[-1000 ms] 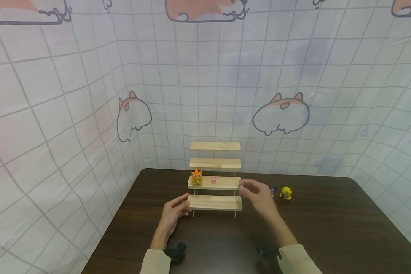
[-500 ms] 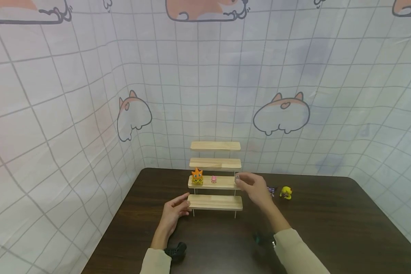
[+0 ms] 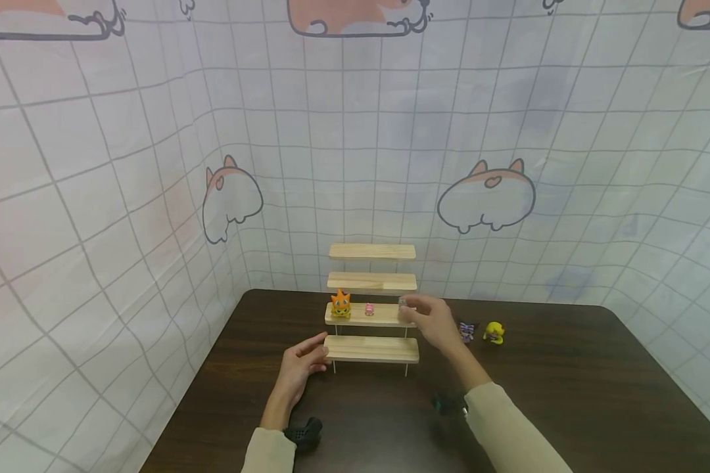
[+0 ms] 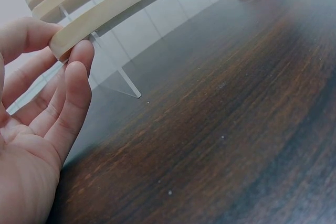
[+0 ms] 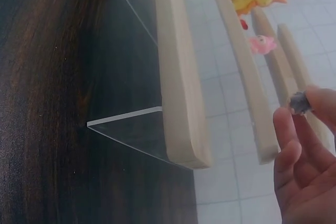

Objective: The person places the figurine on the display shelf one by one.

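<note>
A tiered wooden display stand (image 3: 371, 350) with clear side supports stands on the table. My left hand (image 3: 296, 368) grips the left end of its lowest shelf, thumb above and fingers beneath. Between the thumb and fingertips of my right hand (image 3: 434, 322) is a small grey figurine (image 5: 300, 103), held just over the right end of the second shelf from the bottom. That shelf carries an orange-and-yellow figurine (image 3: 340, 305) at its left end and a small pink figurine (image 3: 369, 309) near the middle. My fingers partly cover the grey figurine in the head view.
To the right of the stand, a purple striped figurine (image 3: 466, 332) and a yellow figurine (image 3: 494, 333) lie on the dark wooden table (image 3: 591, 387). Behind rises a white gridded cloth (image 3: 378, 144) with dog drawings. The upper two shelves (image 3: 371, 282) hold nothing visible.
My right hand has moved left with the grey figurine, from beside the shelf's right end to over it. More of the purple figurine shows. The left hand stays put.
</note>
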A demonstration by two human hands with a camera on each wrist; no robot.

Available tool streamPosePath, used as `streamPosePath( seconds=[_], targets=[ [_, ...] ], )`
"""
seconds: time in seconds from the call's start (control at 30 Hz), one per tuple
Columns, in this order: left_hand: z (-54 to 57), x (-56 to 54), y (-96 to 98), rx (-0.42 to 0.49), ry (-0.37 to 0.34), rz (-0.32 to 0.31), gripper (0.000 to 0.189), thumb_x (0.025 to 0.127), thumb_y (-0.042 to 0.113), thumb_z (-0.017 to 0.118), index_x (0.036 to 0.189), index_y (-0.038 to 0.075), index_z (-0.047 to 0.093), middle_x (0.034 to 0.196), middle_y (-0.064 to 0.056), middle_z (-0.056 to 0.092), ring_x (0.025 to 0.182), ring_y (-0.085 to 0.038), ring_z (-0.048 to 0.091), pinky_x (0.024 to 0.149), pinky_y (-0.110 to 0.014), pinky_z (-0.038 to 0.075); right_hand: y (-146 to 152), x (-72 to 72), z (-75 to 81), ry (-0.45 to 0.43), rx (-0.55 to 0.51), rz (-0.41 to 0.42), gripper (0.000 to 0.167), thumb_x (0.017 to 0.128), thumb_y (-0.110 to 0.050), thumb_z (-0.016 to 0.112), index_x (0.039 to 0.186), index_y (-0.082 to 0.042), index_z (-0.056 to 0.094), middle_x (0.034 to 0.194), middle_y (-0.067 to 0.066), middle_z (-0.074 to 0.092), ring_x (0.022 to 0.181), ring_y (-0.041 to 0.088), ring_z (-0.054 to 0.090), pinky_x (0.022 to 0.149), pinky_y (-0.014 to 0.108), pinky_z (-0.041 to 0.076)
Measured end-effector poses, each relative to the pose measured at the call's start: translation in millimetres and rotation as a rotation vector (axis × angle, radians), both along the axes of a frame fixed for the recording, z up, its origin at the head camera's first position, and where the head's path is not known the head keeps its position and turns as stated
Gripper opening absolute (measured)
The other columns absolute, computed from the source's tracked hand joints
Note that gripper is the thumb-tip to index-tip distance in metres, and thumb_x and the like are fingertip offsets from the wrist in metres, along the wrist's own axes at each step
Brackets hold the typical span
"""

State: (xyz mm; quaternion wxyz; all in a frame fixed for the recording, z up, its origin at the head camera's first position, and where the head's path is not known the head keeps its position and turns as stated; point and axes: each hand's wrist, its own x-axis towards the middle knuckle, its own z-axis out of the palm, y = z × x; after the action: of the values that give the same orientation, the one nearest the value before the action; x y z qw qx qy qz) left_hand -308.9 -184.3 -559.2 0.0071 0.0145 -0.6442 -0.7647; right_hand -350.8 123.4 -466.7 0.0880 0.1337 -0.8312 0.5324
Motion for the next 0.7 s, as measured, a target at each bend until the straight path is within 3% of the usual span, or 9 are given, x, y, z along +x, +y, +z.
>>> streamPosePath(
  seconds=[0.2, 0.43, 0.7],
  targets=[
    [0.5, 0.2, 0.1, 0.005, -0.007, 0.001, 0.045, 0.094, 0.012, 0.074, 0.136, 0.002, 0.065, 0.098, -0.003, 0.073, 0.077, -0.016, 0.072, 0.068, -0.027, 0.060, -3.2, -5.8, -3.5, -0.019, 0.019, -0.005, 0.029, 0.095, -0.022, 0.074, 0.121, -0.010, 0.074, 0.120, 0.017, 0.074, 0.096, 0.026, 0.074, 0.080, 0.037, 0.062],
    [0.3, 0.1, 0.2, -0.001, -0.004, -0.005, 0.046, 0.094, 0.012, 0.074, 0.137, 0.000, 0.064, 0.098, -0.002, 0.072, 0.077, -0.016, 0.072, 0.068, -0.027, 0.060, -4.8, -5.1, -1.9, -0.044, 0.007, 0.004, 0.030, 0.095, -0.021, 0.074, 0.123, -0.010, 0.074, 0.122, 0.018, 0.072, 0.111, 0.036, 0.071, 0.086, 0.042, 0.062],
    [-1.0, -0.8, -0.6, 0.001, 0.002, -0.002, 0.045, 0.093, 0.011, 0.074, 0.136, 0.001, 0.065, 0.097, -0.002, 0.071, 0.077, -0.016, 0.071, 0.067, -0.026, 0.060, -6.3, -6.6, -2.7, -0.058, 0.041, -0.005, 0.032, 0.094, -0.026, 0.075, 0.124, -0.013, 0.074, 0.124, 0.014, 0.073, 0.116, 0.036, 0.069, 0.092, 0.047, 0.059]
  ],
)
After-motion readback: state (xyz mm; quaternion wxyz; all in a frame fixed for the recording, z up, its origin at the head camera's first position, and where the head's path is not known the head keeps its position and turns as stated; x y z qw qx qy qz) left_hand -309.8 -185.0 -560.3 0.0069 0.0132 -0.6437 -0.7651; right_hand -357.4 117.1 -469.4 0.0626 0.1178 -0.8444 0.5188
